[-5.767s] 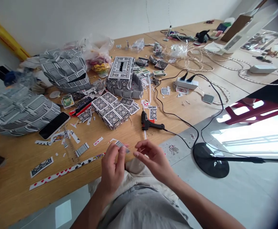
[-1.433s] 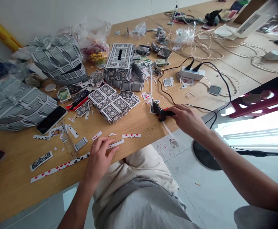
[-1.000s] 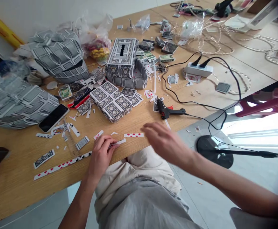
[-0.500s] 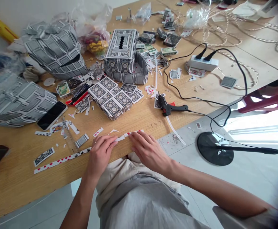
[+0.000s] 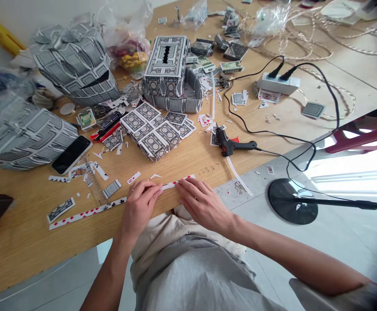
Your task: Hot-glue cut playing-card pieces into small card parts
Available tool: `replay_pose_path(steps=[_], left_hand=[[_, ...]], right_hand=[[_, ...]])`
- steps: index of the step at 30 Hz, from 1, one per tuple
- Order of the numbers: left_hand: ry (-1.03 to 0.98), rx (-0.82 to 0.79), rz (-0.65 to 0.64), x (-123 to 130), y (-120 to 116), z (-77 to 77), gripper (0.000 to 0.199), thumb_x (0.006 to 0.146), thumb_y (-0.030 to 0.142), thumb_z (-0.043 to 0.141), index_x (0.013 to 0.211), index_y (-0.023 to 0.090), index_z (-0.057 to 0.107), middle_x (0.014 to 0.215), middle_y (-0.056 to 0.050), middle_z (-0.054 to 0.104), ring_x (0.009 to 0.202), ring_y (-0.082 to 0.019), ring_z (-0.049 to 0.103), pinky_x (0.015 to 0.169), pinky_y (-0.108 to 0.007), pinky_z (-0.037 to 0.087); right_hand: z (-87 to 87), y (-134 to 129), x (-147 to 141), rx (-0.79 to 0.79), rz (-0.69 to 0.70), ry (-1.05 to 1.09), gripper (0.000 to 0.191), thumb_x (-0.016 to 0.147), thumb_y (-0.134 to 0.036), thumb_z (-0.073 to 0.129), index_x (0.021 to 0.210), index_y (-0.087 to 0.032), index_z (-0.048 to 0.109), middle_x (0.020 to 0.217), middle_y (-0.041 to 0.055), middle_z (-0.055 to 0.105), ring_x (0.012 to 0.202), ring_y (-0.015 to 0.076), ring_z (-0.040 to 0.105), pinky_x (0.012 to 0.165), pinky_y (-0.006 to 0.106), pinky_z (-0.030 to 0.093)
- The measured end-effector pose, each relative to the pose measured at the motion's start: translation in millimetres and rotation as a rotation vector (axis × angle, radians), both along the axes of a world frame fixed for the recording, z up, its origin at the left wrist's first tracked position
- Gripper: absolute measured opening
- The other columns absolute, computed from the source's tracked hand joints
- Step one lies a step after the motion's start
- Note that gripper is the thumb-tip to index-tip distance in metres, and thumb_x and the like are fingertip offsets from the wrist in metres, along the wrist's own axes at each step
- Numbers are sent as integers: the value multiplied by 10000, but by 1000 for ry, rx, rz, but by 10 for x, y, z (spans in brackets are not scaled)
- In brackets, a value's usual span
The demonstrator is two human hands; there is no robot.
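Note:
A long narrow strip of playing cards [image 5: 93, 211] lies along the table's front edge, and its right part runs under my left hand. My left hand [image 5: 141, 203] has its fingers bent and pressed together on the strip, thumb beside the index finger. Between the two hands a white piece with red marks [image 5: 169, 185] shows. My right hand [image 5: 199, 201] rests over the strip's right end, fingers together and pressing down on it. A glue gun [image 5: 230, 144] lies to the right of the hands. Behind them sits a card-covered block [image 5: 151, 131].
A card box [image 5: 165, 73], two woven card bags [image 5: 74, 65], a phone [image 5: 71, 155] and a red cutter [image 5: 107, 129] stand or lie behind and left. Black cords run from a power strip [image 5: 279, 83]. Card scraps are scattered about. A round black stand base [image 5: 292, 201] is on the floor.
My left hand has moved slightly right, and the gap between the strip pieces beside it no longer shows. The long strip has shifted a little right. My right hand is nearly unmoved.

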State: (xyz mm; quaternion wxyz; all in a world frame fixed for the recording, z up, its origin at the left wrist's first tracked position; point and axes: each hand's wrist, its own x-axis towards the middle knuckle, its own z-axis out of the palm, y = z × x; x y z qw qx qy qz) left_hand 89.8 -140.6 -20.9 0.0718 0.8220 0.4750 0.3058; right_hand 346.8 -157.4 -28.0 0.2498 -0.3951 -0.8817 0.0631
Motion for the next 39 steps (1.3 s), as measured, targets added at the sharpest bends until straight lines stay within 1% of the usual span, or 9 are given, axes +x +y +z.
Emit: replay_pose_path(steps=[3,6,10,16,21,26,32,35,39], left_hand=[[-5,4,1,2,1,0,179,1039,189,721,1197,228,796,1026,-46,742,1013,-202,720,959,-371,580],[-14,-3,3,14,-1,17,176,1040,195,722,1193,238,799,1025,-42,745,1014,-200,722,968,-370,581],[-33,-32,3,22,-7,40,169,1044,208,718,1182,247,807,1021,-40,749,1014,-199,727,971,-370,585],[-26,-64,14,9,-24,32,170,1060,241,698,1184,259,813,1020,-49,748,1001,-205,714,974,-388,574],[27,-44,-4,101,-52,67,262,1052,248,705,1304,244,778,1100,-80,753,1048,-238,721,988,-416,540],[86,-51,-10,228,-74,125,218,1071,235,667,1241,244,802,1142,-91,759,1080,-249,710,981,-426,514],[179,-15,-37,241,-63,164,215,1074,215,654,1233,229,797,1135,-98,765,1053,-254,701,915,-426,488],[242,-44,-38,258,-58,205,214,1084,220,623,1213,231,794,1135,-102,763,1057,-267,690,892,-433,476],[287,-81,-50,288,-38,261,204,1090,217,596,1174,218,782,1142,-106,748,1065,-273,673,899,-443,476]], right_hand=[[10,3,-5,11,-4,-6,414,1115,-228,560,1464,-22,645,1427,201,731,1312,343,639,1101,476,603],[27,3,-3,19,2,-18,421,1111,-223,559,1474,-29,643,1422,201,731,1308,342,635,1098,474,602],[64,1,-6,-14,28,-40,435,1098,-225,569,1498,-73,643,1423,203,721,1326,347,625,1117,490,590],[104,2,-30,-61,23,-61,458,1080,-198,572,1529,-128,630,1420,210,709,1324,351,629,1122,524,585],[117,8,-45,-48,18,-81,439,1081,-193,562,1510,-139,639,1410,193,713,1286,346,638,1113,518,589],[117,1,-54,-15,9,-86,425,1081,-192,561,1482,-78,643,1404,204,715,1281,359,635,1104,517,598],[92,-14,-52,-49,2,-67,432,1090,-187,542,1508,-140,638,1426,202,711,1322,345,646,1119,535,598],[77,-18,-49,-47,9,-33,413,1097,-193,532,1489,-130,644,1427,205,716,1342,345,645,1128,540,596],[55,-23,-49,-70,-5,9,405,1096,-193,527,1477,-113,637,1426,205,726,1349,342,648,1140,539,595]])
